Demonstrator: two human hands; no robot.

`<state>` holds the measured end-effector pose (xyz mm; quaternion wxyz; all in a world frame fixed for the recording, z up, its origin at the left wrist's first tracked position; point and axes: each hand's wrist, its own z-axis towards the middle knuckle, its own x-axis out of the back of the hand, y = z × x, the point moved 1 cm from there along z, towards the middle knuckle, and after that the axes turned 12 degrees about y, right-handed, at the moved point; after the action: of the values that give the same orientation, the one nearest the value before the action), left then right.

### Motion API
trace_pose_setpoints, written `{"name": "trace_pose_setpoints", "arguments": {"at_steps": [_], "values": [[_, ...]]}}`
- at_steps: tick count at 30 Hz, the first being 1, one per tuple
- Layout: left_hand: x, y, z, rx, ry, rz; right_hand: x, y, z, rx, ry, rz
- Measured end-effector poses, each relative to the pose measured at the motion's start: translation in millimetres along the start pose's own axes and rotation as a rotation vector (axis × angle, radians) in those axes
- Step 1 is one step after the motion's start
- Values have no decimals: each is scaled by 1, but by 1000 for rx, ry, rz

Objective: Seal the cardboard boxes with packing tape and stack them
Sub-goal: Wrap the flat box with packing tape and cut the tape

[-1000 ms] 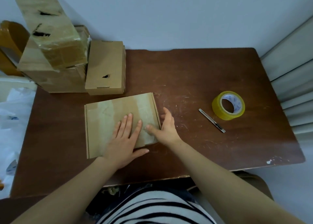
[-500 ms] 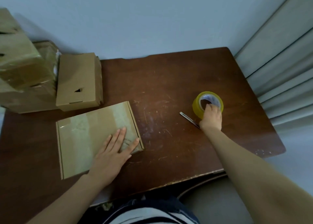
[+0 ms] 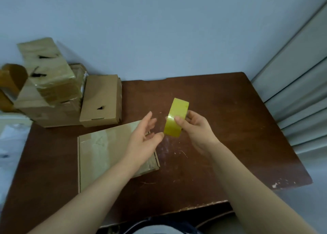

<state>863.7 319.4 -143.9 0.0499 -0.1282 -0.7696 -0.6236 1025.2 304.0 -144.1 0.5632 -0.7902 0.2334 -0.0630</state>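
The right hand (image 3: 196, 129) grips the tape (image 3: 175, 118) edge-on, held up above the table (image 3: 230, 100). The left hand (image 3: 143, 139) is spread and relaxed just beside it, its thumb tip at the roll's lower edge. A flat box (image 3: 106, 150) lies on the table under the left hand. More boxes (image 3: 53, 95) are stacked at the far left.

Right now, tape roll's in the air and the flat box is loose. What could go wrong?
1. Neither hand holds the flat box; pulling tape across it may slide it.
2. The right hand pinches the tape roll in mid-air, and the left hand is open beside it; a hard tug could twist the roll loose.
3. The top box of the back-left stack sits tilted; adding another might topple it.
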Motion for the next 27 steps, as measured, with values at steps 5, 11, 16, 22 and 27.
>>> {"name": "trace_pose_setpoints", "arguments": {"at_steps": [5,11,16,22,27], "values": [[13,25,-10,-91,5,-171,-29,-14,-31,49,-243,66],[38,43,-25,-288,103,-122,-45,-31,-52,263,-344,-157],[53,63,-20,-524,63,125,-47,-39,-57,309,-350,-266],[73,84,-6,-525,-51,337,-47,-52,-54,285,-344,-374],[83,103,-5,-413,-124,258,-46,-61,-55,244,-411,-425]]}}
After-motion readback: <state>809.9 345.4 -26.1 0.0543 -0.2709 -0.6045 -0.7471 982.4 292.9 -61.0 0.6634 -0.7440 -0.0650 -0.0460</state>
